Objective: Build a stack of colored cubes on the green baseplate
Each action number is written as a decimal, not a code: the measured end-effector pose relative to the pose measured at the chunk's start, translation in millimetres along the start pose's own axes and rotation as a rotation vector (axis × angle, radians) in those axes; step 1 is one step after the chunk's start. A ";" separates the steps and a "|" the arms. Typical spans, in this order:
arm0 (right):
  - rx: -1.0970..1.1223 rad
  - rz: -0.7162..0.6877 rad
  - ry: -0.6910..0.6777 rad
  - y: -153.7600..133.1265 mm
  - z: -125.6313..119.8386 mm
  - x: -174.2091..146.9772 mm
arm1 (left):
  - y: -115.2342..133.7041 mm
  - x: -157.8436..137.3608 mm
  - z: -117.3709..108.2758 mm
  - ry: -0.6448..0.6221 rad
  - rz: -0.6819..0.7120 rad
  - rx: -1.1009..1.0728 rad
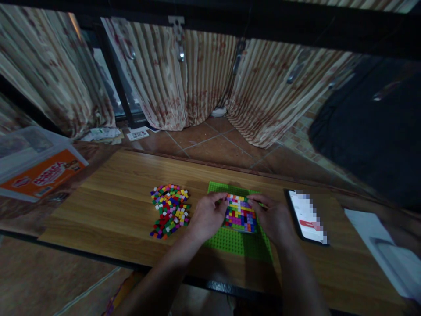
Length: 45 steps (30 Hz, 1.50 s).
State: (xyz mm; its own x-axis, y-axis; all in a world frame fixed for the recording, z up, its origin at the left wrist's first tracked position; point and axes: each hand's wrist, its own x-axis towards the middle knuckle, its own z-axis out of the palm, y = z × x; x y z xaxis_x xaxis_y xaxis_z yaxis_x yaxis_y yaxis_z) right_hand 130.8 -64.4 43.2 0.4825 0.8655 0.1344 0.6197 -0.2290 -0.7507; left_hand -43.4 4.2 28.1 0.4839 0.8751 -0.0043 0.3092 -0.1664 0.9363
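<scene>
Steady the multicoloured brick panel (241, 216) between both hands, with the left hand (206, 215) at nine o'clock and the right hand (272, 218) at three, each apparently grasping a far corner, near ten and two o'clock. Share the pressure evenly, squeeze lightly toward the middle, and avoid prying at one corner, likely to pop small bricks loose. When pressing, push straight down toward the green baseplate (226, 248) underneath rather than sideways. Impossible to tell whether locked onto that base, resting there or slightly raised. Mind the loose brick pile (169, 210) at nine o'clock on the worktop (108, 202), close to the left wrist, and the phone (307, 217) at three. Read the panel as lying coloured face up, with sides running roughly from twelve to six and leaning slightly toward eleven and five. Looks nearly square in outline, so shows no clearly longer axis; presents one straight edge toward six o'clock.
</scene>
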 end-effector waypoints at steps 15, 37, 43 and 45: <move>0.140 0.067 -0.063 7.4 -1.8 -1.4 | -2.5 0.6 0.4 0.009 0.013 0.000; 0.526 0.447 -0.014 -3.0 20.4 3.9 | 6.8 -4.0 3.3 0.023 0.009 0.079; 0.405 0.353 0.008 -1.8 20.3 2.9 | 11.3 -4.8 0.3 0.024 0.013 0.114; 0.389 0.345 0.009 -2.4 20.0 1.9 | 9.0 -4.6 -0.2 0.017 0.029 0.105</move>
State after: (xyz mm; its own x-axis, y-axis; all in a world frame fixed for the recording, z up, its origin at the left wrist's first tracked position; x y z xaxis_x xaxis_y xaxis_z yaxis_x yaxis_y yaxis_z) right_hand 117.8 -53.3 32.4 0.6243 0.7648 -0.1590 0.1485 -0.3161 -0.9370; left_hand -43.0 -1.2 36.6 0.4803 0.8766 0.0294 0.3799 -0.2381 0.8939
